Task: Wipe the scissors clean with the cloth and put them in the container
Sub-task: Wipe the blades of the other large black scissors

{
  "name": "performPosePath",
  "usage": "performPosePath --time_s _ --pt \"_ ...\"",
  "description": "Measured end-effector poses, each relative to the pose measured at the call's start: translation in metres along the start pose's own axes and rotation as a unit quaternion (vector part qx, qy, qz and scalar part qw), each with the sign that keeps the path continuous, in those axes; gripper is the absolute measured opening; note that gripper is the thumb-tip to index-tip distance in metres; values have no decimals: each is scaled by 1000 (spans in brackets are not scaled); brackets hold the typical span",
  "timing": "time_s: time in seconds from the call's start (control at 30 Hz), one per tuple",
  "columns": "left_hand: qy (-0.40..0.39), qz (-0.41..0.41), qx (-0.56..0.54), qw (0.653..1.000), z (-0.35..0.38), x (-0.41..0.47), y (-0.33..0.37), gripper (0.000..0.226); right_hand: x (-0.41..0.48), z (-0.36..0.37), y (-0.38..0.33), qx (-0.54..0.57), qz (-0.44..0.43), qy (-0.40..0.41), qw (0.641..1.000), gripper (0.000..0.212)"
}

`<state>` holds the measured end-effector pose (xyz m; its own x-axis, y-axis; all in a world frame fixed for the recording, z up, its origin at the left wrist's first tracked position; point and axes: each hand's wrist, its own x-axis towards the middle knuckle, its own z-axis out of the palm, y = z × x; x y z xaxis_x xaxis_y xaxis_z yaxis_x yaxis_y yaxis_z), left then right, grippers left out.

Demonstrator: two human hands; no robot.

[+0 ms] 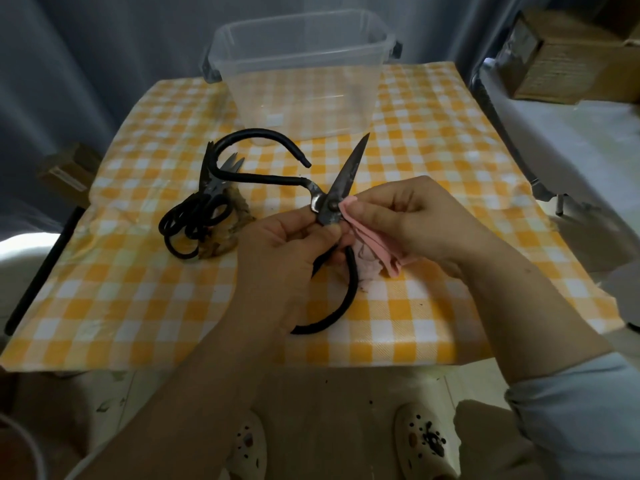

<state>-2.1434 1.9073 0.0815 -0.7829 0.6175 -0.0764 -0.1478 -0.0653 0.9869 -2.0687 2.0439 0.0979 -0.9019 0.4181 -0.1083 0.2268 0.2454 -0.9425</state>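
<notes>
The table [433,150], under yellow-and-white check, ends close below my wrists on the near side. Its left edge runs along a dark bar, and its right edge lies beside a pale surface that carries a cardboard box [571,57]. The clear container [277,81] stands at the far edge, open-topped. To the right of my hands the checked surface is bare out to the edge, and there is also a free strip between my hands and the near edge. On the left a pile of other scissors [197,216] lies on something brownish, well apart from the container. I hold the scissors [348,171] above the middle of the table, opened wide. One blade points up and away toward the container's near wall, and one black handle arches off to the upper left, near the container's base. The other handle curls down under my left grip [287,247], which pinches the metal just below the pivot. My right grip [408,216] pinches the pink cloth [367,244] against the blade's right side just beside the pivot. The rest of the cloth hangs down bunched between my two hands.
</notes>
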Motion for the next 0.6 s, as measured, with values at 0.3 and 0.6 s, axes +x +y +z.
performPosePath --time_s 0.3,0.6 --pt "-8 -7 -19 1000 -1 -3 3 24 1 -1 6 45 -24 -5 999 9" --pt "-23 -5 -19 1000 -2 -9 6 23 -3 -24 6 8 -24 -68 997 24"
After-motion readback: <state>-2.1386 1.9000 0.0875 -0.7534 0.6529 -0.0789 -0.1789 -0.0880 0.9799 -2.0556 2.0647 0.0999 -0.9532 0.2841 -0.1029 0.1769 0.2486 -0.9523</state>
